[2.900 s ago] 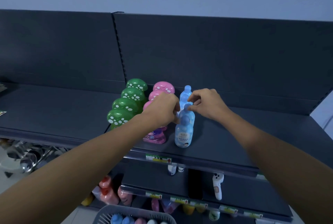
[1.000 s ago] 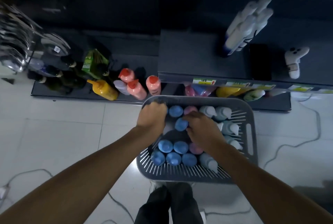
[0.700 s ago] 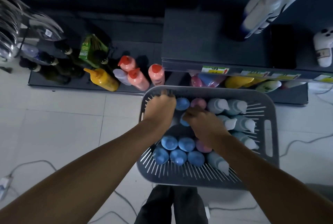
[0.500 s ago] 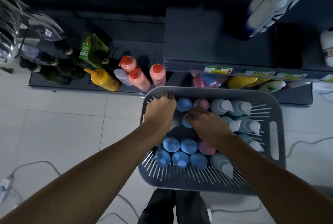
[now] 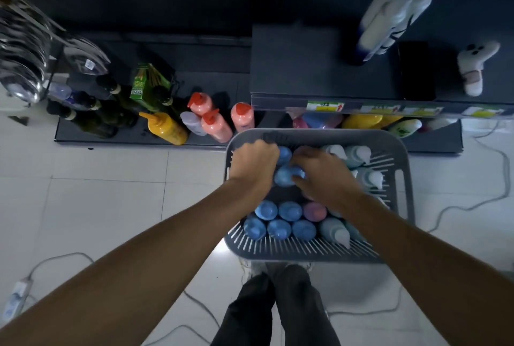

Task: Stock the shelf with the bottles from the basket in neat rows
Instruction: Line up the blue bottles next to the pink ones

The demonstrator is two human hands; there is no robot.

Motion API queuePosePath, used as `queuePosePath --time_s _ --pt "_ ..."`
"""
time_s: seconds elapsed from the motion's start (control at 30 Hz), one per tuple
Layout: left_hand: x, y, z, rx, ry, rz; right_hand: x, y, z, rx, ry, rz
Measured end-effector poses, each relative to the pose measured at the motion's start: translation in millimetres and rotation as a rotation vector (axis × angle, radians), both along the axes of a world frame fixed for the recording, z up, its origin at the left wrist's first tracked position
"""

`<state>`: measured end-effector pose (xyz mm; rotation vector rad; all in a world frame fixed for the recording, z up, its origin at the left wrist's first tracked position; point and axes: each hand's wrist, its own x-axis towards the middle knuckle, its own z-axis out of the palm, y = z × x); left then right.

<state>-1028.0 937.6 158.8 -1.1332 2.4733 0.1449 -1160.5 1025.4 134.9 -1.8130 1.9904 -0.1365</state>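
Right grip (image 5: 319, 176) pinching blue bottle (image 5: 283, 176), far middle of basket (image 5: 361, 135). Left grip (image 5: 254, 163) curled at basket far-left corner, cannot tell on what. Risk: smooth round cap slips, bottle drops, topples other bottles (image 5: 279, 227) at basket near side.

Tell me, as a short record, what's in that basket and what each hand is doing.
basket: grey, slotted, in front of the shelf
contents: blue bottles, one pink bottle, pale bottles, all upright
left hand: curled inside the far-left corner; what it holds is hidden
right hand: fingers curled on a blue bottle
stage: picking from the basket
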Motion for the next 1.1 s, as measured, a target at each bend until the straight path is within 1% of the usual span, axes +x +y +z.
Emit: queuePosePath --time_s 0.1,0.27,0.37,0.6,0.7,0.77,0.93,1.1 --pt "-3 -1 36 0.027 0.047 -0.005 -3 3 36 -0.078 -0.017 -0.048" --pt "-12 -3 102 0.0 0.109 -0.013 -17 7 107 -0.054 -0.013 -0.083" --pt "-17 -4 144 -0.013 0.169 -0.026 -28 14 147 -0.096 -0.011 -0.125" --pt "-35 -2 244 -0.035 0.267 -0.136 -56 27 239 -0.19 0.107 -0.168" --pt "-43 0 289 -0.005 0.299 -0.177 -68 36 282 -0.259 0.071 -0.214" --pt "-49 2 314 0.008 0.328 -0.214 -76 42 310 -0.268 0.073 -0.225" --pt "-73 6 364 -0.052 0.392 -0.328 -98 54 369 -0.345 0.142 -0.228" --pt "-95 9 408 -0.065 0.448 -0.385 -116 66 416 -0.404 0.195 -0.283"
